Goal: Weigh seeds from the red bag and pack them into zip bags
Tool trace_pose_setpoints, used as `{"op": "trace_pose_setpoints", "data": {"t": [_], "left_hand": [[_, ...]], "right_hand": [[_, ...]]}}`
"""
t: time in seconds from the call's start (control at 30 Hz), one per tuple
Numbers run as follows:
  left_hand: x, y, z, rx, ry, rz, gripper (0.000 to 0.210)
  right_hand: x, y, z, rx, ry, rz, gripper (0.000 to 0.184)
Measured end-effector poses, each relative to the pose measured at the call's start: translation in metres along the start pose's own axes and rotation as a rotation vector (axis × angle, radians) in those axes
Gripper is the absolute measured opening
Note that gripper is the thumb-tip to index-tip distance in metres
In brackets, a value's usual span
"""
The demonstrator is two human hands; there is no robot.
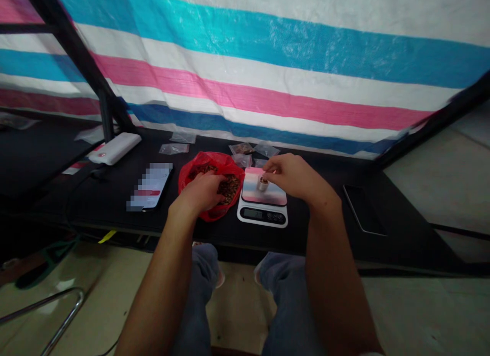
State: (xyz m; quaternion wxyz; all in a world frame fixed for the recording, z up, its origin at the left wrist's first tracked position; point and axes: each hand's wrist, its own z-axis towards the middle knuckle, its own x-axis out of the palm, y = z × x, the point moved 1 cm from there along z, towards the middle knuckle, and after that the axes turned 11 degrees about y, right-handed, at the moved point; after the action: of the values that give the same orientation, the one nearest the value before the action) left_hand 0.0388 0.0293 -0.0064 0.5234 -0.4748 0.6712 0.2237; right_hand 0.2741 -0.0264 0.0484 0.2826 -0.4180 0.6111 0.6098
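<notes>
My left hand (pixel 201 193) reaches into a red plastic bag (pixel 188 164) that holds many small brown pieces (pixel 230 188), perhaps beans or seeds. Its thumb and fingers are apart, resting on the pieces. To the right of the bag is a white digital kitchen scale (pixel 240 213) with its display lit. A small silvery cup (pixel 262 186) stands upright on the scale's platform, with some brown content showing at its mouth. My right hand (pixel 285 174) is over the cup, thumb and forefinger pinched at its rim. Whatever is between those fingertips is too small to make out.
Several small clear bags (pixel 242 148) lie behind the bag and scale. A phone (pixel 150 186) and a white power bank (pixel 117 147) are on the left, a dark flat device (pixel 363 209) on the right. Striped sheeting (pixel 268 54) hangs behind the black table (pixel 325 254).
</notes>
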Motion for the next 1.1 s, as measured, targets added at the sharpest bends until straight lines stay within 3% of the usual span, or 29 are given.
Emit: {"op": "trace_pose_setpoints", "data": {"t": [0.4,0.73,1.1], "left_hand": [[-0.005,0.002,0.000,-0.011,-0.040,-0.106,0.030],[-0.020,0.000,-0.013,0.005,-0.071,-0.155,0.023],[-0.037,-0.042,-0.001,0.326,-0.234,-0.300,0.022]], "right_hand": [[-0.003,-0.007,-0.010,-0.062,-0.072,0.137,0.013],[-0.006,-0.014,-0.012,-0.077,-0.132,0.157,0.017],[-0.006,-0.018,-0.014,-0.074,-0.143,0.169,0.018]]}}
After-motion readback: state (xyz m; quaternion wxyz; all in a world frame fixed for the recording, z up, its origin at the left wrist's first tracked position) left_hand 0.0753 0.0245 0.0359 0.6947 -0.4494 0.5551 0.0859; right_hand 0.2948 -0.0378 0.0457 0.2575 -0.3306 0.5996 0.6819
